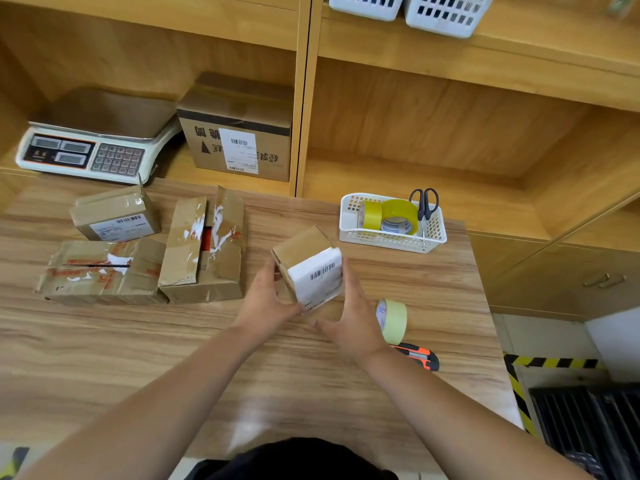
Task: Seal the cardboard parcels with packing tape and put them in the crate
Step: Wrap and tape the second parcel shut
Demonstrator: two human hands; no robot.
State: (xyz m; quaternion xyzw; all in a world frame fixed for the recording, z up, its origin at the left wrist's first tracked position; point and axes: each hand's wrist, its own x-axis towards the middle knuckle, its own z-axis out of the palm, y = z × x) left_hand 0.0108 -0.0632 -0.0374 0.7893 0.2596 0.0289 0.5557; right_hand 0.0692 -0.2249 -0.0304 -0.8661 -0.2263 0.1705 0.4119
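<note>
Head view: the person holds a small brown cardboard parcel (311, 268) with a white barcode label tilted above the wooden table (138, 341), just past the middle of the frame. The left hand (266, 299) grips the parcel's nine o'clock side, thumb and fingers curled round its lower corner. The right hand (353, 323) presses against the three o'clock side with its fingers fairly straight, though motion blur makes it hard to tell whether the thumb hooks underneath.

From the parcel, a pale roll of packing tape (393, 320) stands on edge at four o'clock, just beside the right hand. An orange and black utility knife (420, 356) lies near it, further towards five o'clock. At one o'clock sits a white plastic basket (391, 239) holding yellow tape rolls (398, 216) and grey-handled scissors (425, 202). Three worn cardboard parcels (204, 247) wait at nine to ten o'clock, and one has its top flaps standing open. A black slatted crate (588, 420) sits on the floor at four o'clock, off the table's edge.

The step in hand looks like positioning this parcel for sealing. The next move probably calls for setting it flat with the seam up, freeing the right hand for the tape roll.
</note>
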